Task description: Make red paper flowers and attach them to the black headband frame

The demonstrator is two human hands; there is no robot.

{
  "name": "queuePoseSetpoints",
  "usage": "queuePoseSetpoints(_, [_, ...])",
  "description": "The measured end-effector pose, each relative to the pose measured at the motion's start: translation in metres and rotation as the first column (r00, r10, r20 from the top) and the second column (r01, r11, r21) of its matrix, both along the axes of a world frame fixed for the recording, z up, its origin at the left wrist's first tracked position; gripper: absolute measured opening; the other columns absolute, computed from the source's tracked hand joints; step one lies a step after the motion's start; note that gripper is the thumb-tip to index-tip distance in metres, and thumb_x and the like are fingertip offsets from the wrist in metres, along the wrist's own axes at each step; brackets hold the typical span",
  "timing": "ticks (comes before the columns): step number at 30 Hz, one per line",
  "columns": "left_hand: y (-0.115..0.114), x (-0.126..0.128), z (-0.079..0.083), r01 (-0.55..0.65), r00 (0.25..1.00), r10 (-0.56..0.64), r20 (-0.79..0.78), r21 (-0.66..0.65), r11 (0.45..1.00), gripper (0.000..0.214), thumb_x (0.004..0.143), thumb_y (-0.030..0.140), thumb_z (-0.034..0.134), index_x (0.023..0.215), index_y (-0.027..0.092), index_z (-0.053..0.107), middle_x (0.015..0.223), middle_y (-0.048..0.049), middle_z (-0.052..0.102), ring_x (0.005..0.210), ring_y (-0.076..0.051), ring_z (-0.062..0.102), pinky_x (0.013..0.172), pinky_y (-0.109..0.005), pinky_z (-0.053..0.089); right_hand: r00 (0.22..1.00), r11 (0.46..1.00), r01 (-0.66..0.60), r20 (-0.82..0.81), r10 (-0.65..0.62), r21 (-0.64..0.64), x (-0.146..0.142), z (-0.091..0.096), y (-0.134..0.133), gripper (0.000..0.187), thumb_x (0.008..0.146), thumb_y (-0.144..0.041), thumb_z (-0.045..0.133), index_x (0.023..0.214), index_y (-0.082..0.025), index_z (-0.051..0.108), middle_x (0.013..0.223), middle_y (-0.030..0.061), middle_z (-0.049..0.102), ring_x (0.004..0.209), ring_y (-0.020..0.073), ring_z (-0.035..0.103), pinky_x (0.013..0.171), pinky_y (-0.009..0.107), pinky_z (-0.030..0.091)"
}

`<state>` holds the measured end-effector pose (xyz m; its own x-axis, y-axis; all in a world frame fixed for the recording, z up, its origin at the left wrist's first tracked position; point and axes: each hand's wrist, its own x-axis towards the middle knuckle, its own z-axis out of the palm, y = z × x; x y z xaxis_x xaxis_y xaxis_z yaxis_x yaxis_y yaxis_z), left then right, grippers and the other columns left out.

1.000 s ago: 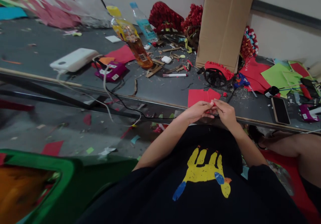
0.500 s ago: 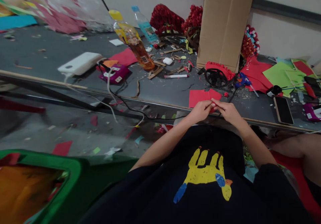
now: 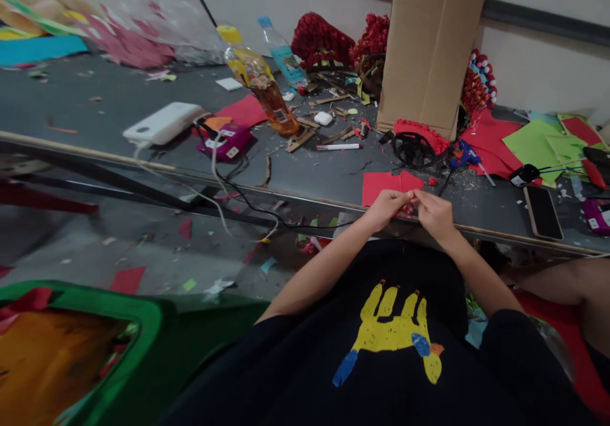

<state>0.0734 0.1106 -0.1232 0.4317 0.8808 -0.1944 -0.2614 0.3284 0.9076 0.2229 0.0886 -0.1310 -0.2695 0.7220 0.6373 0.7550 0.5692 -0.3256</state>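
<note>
My left hand (image 3: pixel 387 206) and my right hand (image 3: pixel 434 213) meet at the near edge of the grey table (image 3: pixel 333 171). Both pinch a small red paper piece (image 3: pixel 408 209) between the fingertips, and most of it is hidden by the fingers. Just beyond the hands lie red paper squares (image 3: pixel 381 184) flat on the table. A black glue gun cord (image 3: pixel 441 184) runs past my right hand.
A cardboard sheet (image 3: pixel 429 44) leans on the wall behind red paper decorations (image 3: pixel 328 38). Two bottles (image 3: pixel 260 79), a white power bank (image 3: pixel 162 124), a marker (image 3: pixel 338 147), a blue glue gun (image 3: pixel 460 156), a phone (image 3: pixel 542 211) and green paper (image 3: pixel 538 143) lie about. A green bin (image 3: pixel 95 343) stands at lower left. Another person's leg (image 3: pixel 567 286) is at right.
The view has drifted a little leftward and down, so everything sits slightly further right. My hands stay together on the red piece, fingers shifting slightly.
</note>
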Motion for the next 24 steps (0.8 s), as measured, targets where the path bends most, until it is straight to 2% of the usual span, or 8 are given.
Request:
queuePoseSetpoints(4, [-0.001,-0.001,0.009,-0.008,0.997,0.018,0.081,-0.125,0.992,0.04,0.075,0.048,0.071,0.069,0.008,0.066,0.062,-0.0027,0.062,0.054,-0.008,0.058,0.053,-0.019,0.051,0.999,0.998,0.038,-0.009,-0.038,0.046,-0.004,0.001,0.007,0.033,0.086,-0.011,0.042,0.103,-0.019,0.07,0.094,0.0068,0.075,0.085,0.0173,0.071,0.077,0.027,0.057])
queuePoseSetpoints(7, [-0.001,-0.005,0.012,0.018,0.991,0.007,0.132,-0.184,0.983,0.034,0.075,0.042,0.073,0.073,0.008,0.068,0.066,-0.003,0.064,0.058,-0.008,0.06,0.054,-0.018,0.052,0.999,0.999,0.01,-0.044,-0.008,0.035,-0.004,0.006,0.009,0.033,0.086,-0.012,0.043,0.101,-0.02,0.071,0.097,0.006,0.075,0.087,0.0174,0.071,0.08,0.029,0.057])
queuePoseSetpoints(11, [0.0,-0.004,0.01,-0.008,0.985,0.044,0.169,-0.207,0.978,0.025,0.068,0.029,0.081,0.069,0.008,0.067,0.061,-0.0004,0.063,0.054,-0.006,0.059,0.055,-0.016,0.052,0.982,0.985,-0.156,-0.114,0.148,-0.071,0.0,0.015,0.013,0.032,0.089,-0.017,0.044,0.106,-0.023,0.07,0.106,0.0031,0.073,0.104,0.0174,0.067,0.094,0.034,0.054])
queuePoseSetpoints(14, [0.0,0.002,0.007,-0.055,0.975,0.103,0.199,-0.234,0.971,0.025,0.068,0.028,0.081,0.066,0.009,0.065,0.058,0.0013,0.06,0.051,-0.003,0.056,0.052,-0.013,0.049,0.948,0.937,-0.303,-0.153,0.278,-0.174,0.004,0.021,0.018,0.033,0.091,-0.019,0.043,0.113,-0.027,0.067,0.115,-0.0002,0.07,0.121,0.0165,0.057,0.103,0.039,0.048])
queuePoseSetpoints(18, [-0.002,0.011,0.007,-0.093,0.957,0.144,0.253,-0.203,0.975,0.032,0.067,0.035,0.081,0.062,0.01,0.062,0.052,0.0041,0.055,0.045,-0.002,0.051,0.046,-0.011,0.044,0.929,0.915,-0.352,-0.191,0.317,-0.199,0.009,0.03,0.023,0.036,0.093,-0.022,0.041,0.121,-0.031,0.062,0.132,-0.002,0.06,0.134,0.0164,0.044,0.111,0.046,0.038])
queuePoseSetpoints(21, [-0.003,0.011,0.01,-0.107,0.963,0.143,0.227,-0.162,0.981,0.035,0.064,0.036,0.082,0.058,0.01,0.06,0.049,0.0049,0.052,0.043,-0.002,0.049,0.046,-0.012,0.045,0.934,0.901,-0.349,-0.176,0.312,-0.257,0.009,0.037,0.01,0.04,0.095,-0.03,0.04,0.133,-0.03,0.051,0.141,0.0008,0.051,0.135,0.0168,0.042,0.112,0.044,0.037])
queuePoseSetpoints(24, [-0.001,0.004,0.017,-0.16,0.962,0.175,0.209,-0.088,0.983,0.03,0.065,0.034,0.082,0.063,0.011,0.064,0.049,0.0057,0.051,0.043,-0.003,0.048,0.046,-0.014,0.046,0.959,0.952,-0.229,-0.216,0.185,-0.201,0.005,0.031,-0.026,0.045,0.095,-0.036,0.04,0.139,-0.027,0.043,0.146,0.0058,0.045,0.138,0.0201,0.038,0.112,0.045,0.037])
